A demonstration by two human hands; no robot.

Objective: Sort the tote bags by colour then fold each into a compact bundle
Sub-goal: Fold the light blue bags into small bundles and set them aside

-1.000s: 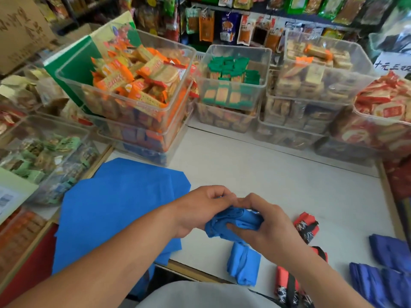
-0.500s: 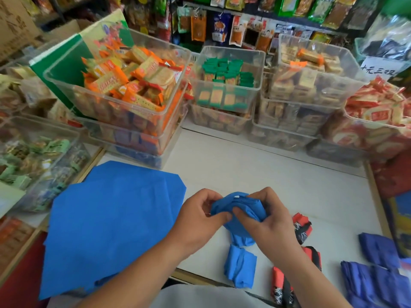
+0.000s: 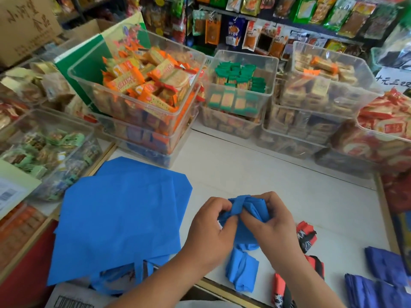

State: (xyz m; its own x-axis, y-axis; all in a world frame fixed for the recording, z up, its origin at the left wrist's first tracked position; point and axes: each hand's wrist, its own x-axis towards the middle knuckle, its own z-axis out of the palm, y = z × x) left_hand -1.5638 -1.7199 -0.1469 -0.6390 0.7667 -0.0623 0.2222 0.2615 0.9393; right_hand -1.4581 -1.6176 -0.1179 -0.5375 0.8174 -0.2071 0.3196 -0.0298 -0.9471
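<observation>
A light blue tote bag (image 3: pixel 249 210), rolled into a bundle, is held just above the white counter (image 3: pixel 278 181). My left hand (image 3: pixel 209 232) grips its left side and my right hand (image 3: pixel 273 227) pinches its strap and right side. Just below them a finished light blue bundle (image 3: pixel 241 272) lies on the counter. A stack of flat light blue totes (image 3: pixel 120 218) covers the counter's left corner. Red and black bundles (image 3: pixel 307 236) lie to the right. Dark blue bundles (image 3: pixel 387 276) sit at the far right.
Clear plastic bins of wrapped snacks (image 3: pixel 142 90) stand stacked along the back of the counter, with more bins (image 3: pixel 44 150) on the left. Hanging snack packets (image 3: pixel 249 32) fill the wall behind. A wooden edge (image 3: pixel 384 218) bounds the counter on the right.
Both hands have turned the light blue bundle and shifted their grip; a strap now wraps across its top. The other bags lie where they were.
</observation>
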